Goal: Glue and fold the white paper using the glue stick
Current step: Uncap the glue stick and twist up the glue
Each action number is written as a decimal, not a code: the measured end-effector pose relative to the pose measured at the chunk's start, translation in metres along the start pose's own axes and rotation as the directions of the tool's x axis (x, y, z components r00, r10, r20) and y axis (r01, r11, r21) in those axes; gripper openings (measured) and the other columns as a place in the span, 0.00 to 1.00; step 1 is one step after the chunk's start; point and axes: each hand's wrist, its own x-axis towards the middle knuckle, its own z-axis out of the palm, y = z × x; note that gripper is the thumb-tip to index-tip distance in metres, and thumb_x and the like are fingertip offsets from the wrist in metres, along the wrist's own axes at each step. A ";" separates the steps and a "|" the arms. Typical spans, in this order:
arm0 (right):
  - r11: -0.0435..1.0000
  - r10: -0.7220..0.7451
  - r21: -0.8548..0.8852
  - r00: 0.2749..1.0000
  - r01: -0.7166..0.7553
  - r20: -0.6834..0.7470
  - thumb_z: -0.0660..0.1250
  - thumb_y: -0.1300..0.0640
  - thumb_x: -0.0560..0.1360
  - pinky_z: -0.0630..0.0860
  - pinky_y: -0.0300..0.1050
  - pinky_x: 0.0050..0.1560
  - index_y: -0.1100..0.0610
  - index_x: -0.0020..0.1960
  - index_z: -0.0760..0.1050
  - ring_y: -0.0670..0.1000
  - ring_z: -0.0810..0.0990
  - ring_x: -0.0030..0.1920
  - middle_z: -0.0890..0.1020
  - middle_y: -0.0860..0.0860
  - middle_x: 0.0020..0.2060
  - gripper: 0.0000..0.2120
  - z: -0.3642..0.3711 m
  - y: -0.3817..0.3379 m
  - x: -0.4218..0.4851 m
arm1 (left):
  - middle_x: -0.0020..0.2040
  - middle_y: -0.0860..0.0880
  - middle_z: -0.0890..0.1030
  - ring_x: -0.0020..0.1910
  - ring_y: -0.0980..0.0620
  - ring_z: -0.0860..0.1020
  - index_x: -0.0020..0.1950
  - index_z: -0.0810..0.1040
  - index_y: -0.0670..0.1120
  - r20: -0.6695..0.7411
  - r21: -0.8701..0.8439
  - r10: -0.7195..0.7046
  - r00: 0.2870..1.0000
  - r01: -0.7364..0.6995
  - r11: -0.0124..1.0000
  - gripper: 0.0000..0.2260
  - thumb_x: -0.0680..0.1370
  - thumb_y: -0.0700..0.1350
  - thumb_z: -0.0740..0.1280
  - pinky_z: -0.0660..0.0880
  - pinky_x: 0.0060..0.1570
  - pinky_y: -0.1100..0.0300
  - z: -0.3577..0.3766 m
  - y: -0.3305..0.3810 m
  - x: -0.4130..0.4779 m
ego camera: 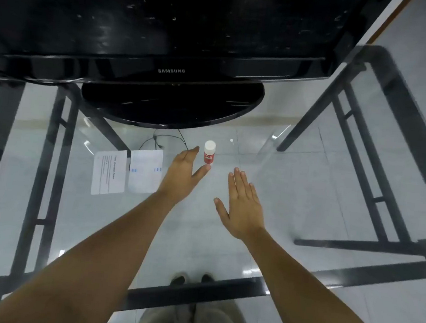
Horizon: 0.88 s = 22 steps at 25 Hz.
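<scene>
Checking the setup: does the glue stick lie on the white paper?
No, the glue stick stands upright on the glass table, apart from the white paper.

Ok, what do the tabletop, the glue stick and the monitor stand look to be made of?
Tabletop: clear glossy glass; floor tiles and the black frame show through it. Glue stick: probably smooth plastic, white cap over a red-labelled tube. Monitor stand: likely glossy black plastic, judging by the reflections on it.
</scene>
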 end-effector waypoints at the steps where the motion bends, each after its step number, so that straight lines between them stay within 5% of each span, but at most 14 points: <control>1: 1.000 0.006 -0.013 1.000 -0.006 -0.009 0.40 0.37 0.76 0.36 0.46 0.71 0.56 0.75 0.41 0.50 0.36 0.73 0.44 0.53 0.76 0.34 0.000 0.000 0.000 | 0.68 0.40 0.70 0.67 0.42 0.67 0.71 0.62 0.42 -0.032 -0.008 0.009 0.999 -0.009 1.000 0.26 0.77 0.53 0.62 0.65 0.65 0.51 0.002 0.001 0.005; 12: 0.999 0.000 -0.034 1.000 0.000 -0.007 0.39 0.35 0.75 0.35 0.46 0.70 0.54 0.75 0.41 0.48 0.36 0.73 0.45 0.51 0.76 0.35 0.003 0.002 0.003 | 0.53 0.41 0.79 0.52 0.46 0.75 0.59 0.73 0.40 -0.105 -0.065 0.027 0.994 -0.034 0.997 0.15 0.78 0.49 0.63 0.67 0.49 0.62 0.006 0.014 0.013; 16: 0.890 0.094 0.452 0.993 -0.054 -0.068 0.50 0.45 0.79 0.54 0.43 0.71 0.57 0.73 0.56 0.52 0.58 0.73 0.63 0.55 0.73 0.26 -0.025 -0.003 0.008 | 0.35 0.51 0.76 0.33 0.58 0.73 0.50 0.73 0.44 -0.023 -0.173 0.009 1.000 -0.013 0.985 0.10 0.78 0.51 0.61 0.68 0.31 0.72 -0.011 0.016 -0.005; 19: 0.682 0.215 0.729 0.969 -0.058 -0.124 0.54 0.48 0.80 0.64 0.36 0.62 0.56 0.67 0.69 0.49 0.72 0.64 0.75 0.52 0.63 0.20 -0.059 -0.012 0.023 | 0.35 0.53 0.74 0.32 0.58 0.71 0.49 0.71 0.49 0.121 -0.166 0.037 0.992 -0.017 0.986 0.09 0.79 0.53 0.59 0.66 0.31 0.68 -0.017 0.010 -0.023; 22: 0.601 0.157 0.796 0.987 -0.076 -0.024 0.58 0.46 0.78 0.67 0.25 0.50 0.53 0.64 0.71 0.45 0.75 0.55 0.78 0.48 0.56 0.19 -0.085 -0.024 0.038 | 0.36 0.52 0.73 0.34 0.55 0.72 0.50 0.71 0.49 0.169 -0.157 0.056 0.984 -0.029 0.987 0.10 0.79 0.54 0.56 0.67 0.33 0.63 -0.018 0.011 -0.032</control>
